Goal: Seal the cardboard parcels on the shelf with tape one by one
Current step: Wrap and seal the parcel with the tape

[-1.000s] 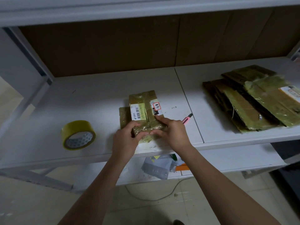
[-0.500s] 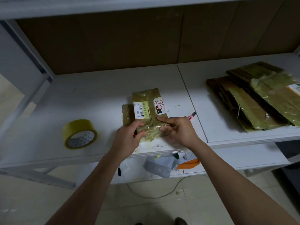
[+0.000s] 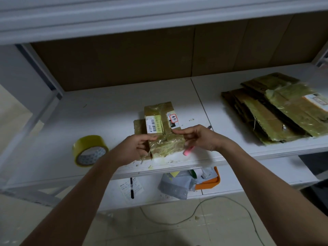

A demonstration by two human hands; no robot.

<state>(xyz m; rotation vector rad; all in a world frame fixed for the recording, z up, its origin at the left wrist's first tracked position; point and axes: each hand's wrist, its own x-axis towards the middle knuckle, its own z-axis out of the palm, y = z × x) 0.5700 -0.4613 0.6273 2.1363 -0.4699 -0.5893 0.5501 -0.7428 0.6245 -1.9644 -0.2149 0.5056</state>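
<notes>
A small cardboard parcel (image 3: 160, 121), wrapped in yellowish tape and bearing white labels, lies near the front edge of the white shelf (image 3: 110, 112). My left hand (image 3: 131, 148) grips its near left corner, thumb on top. My right hand (image 3: 200, 137) grips the near right corner, thumb lying across the taped top and fingers curled at the side. A roll of yellow tape (image 3: 89, 150) rests on the shelf to the left, apart from both hands. A pink cutter (image 3: 189, 151) lies under my right hand, only its ends showing.
A pile of flattened, taped cardboard (image 3: 276, 107) fills the shelf's right side. The lower shelf carries an orange tray (image 3: 211, 183), grey plastic bags, a paper slip and a black pen. A cable runs across the floor below.
My hands have slid from the middle of the parcel's near end out to its two corners. The pink cutter's near end now shows below my right hand.
</notes>
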